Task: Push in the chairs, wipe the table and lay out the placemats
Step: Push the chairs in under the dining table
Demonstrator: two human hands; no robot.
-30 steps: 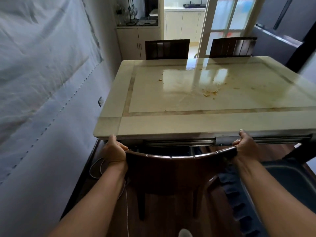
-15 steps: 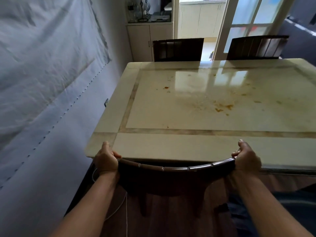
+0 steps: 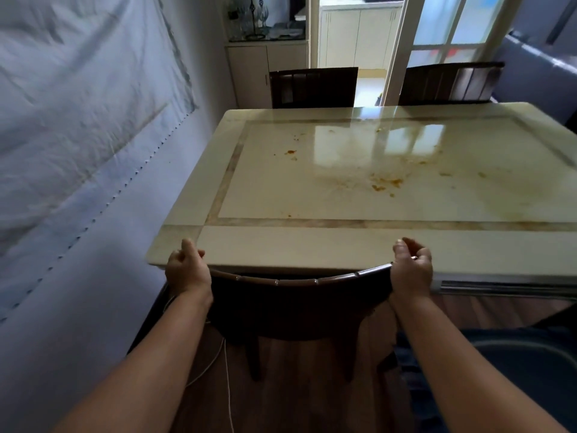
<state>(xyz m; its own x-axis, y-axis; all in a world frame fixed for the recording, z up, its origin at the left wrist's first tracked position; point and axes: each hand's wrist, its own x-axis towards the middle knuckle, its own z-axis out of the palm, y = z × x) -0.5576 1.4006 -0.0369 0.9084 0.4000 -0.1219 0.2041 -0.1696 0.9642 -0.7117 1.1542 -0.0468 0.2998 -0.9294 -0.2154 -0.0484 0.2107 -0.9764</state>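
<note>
I had both hands on the curved top rail of the dark wooden chair (image 3: 299,295) at the near edge of the glossy cream marble-topped desk (image 3: 359,248), one at each end of the rail, because a wide, even hold lets a chair slide straight in without twisting. My left hand (image 3: 187,270) was curled tight around the rail's left end, its grip closed on the wood, with the thumb up against the desk's near edge. My right hand (image 3: 411,270) sat on the rail's right end, but its fingers (image 3: 409,245) looked loosened and lifted above the desk's edge, so I judged that grip as barely on the chair, perhaps letting go. The rail met the desk's near edge, so I took this chair as pushed home. Beyond the desk's far edge, two more dark slatted chairs (image 3: 313,87) stood tucked close. Orange food stains (image 3: 385,184) dotted the desk's middle, which told me wiping was not yet done. I saw no cloth or placemats anywhere around the desk.
</note>
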